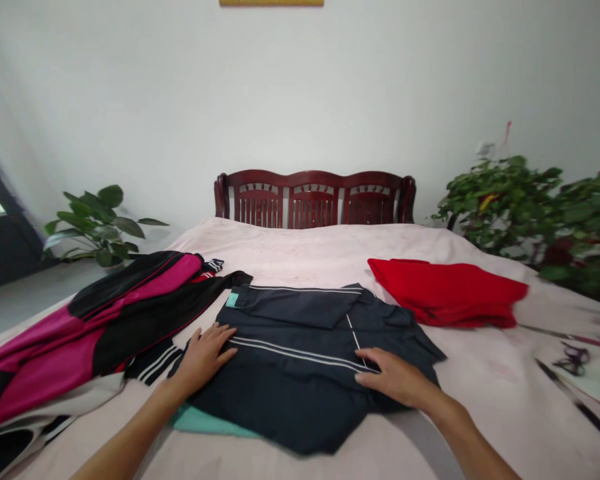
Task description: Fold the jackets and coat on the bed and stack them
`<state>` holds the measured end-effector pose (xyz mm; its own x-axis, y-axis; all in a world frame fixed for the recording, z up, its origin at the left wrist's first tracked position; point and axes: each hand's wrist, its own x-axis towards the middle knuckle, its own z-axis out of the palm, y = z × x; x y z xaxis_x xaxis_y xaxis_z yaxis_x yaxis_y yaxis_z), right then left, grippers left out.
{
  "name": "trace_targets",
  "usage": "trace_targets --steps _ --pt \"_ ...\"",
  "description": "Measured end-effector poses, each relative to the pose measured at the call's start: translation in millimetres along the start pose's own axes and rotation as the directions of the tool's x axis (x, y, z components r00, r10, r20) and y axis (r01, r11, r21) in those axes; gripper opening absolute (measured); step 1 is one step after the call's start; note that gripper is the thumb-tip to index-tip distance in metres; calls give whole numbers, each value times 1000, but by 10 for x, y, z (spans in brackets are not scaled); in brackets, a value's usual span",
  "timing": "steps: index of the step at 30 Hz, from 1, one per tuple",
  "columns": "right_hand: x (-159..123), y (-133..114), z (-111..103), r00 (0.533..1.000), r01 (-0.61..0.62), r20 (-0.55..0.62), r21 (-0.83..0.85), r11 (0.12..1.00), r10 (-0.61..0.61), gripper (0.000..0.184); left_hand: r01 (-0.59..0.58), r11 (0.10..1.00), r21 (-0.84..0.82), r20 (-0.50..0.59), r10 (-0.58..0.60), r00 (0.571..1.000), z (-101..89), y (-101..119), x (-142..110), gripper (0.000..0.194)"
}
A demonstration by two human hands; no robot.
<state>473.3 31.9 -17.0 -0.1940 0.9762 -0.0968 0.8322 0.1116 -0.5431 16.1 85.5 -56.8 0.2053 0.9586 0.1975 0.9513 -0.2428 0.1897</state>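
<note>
A dark navy garment (300,360) with thin white stripes lies partly folded on the pale pink bed cover (310,250). My left hand (204,353) rests flat on its left edge, fingers stretched out and pointing right. My right hand (393,377) lies flat on its right side, fingers pointing left along a stripe. A teal layer (205,421) peeks out beneath the garment's near left corner. Neither hand grips anything.
A pile of magenta and black clothing (95,320) lies to the left. A folded red garment (447,292) sits at the right rear. Scissors (574,360) and a dark pen lie at the far right. A wooden bench back (314,199) and potted plants (525,210) stand behind.
</note>
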Motion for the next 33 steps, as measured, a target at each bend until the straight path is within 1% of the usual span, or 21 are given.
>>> trace_targets --steps 1,3,4,6,8,9,12,15,18,19,21,25,29,33 --pt "-79 -44 37 999 -24 -23 -49 998 23 62 61 996 63 -43 -58 997 -1 -35 -85 49" --pt "-180 -136 119 995 -46 -94 -143 989 33 59 190 971 144 -118 -174 978 2 -100 -229 54" --pt "-207 -175 169 990 -46 -137 -182 982 21 55 240 958 156 -145 -218 965 6 -129 -291 56" --pt "-230 -221 295 972 -21 -231 -233 972 -35 41 305 943 132 -191 -278 941 16 -174 -393 62" --pt "-230 -215 450 937 15 -335 -256 967 -103 25 337 938 84 -234 -311 921 27 -201 -465 61" --pt "-226 -196 529 912 30 -388 -262 965 -134 20 346 936 64 -249 -321 914 33 -208 -489 59" --pt "-217 -117 718 825 66 -524 -286 956 -213 14 354 934 47 -273 -329 904 51 -218 -519 52" --pt "-229 -72 788 750 110 -591 -330 938 -296 12 349 936 39 -289 -324 901 69 -234 -507 52" --pt "-249 -79 781 710 127 -619 -357 925 -336 11 378 926 -20 -281 -368 886 80 -264 -483 57" --pt "-254 -87 774 705 123 -625 -358 925 -336 11 390 920 -43 -271 -387 881 80 -273 -477 59" --pt "-258 -106 763 709 110 -627 -352 929 -321 10 401 911 -94 -242 -412 879 73 -286 -470 59" --pt "-260 -141 747 754 61 -602 -334 941 -263 14 406 889 -214 -193 -445 874 36 -282 -485 49" --pt "-266 -165 732 788 28 -572 -338 941 -229 15 413 858 -307 -209 -484 850 12 -271 -521 42" --pt "-264 -170 730 791 -7 -580 -326 945 -194 14 366 856 -366 -260 -471 843 14 -281 -543 40"
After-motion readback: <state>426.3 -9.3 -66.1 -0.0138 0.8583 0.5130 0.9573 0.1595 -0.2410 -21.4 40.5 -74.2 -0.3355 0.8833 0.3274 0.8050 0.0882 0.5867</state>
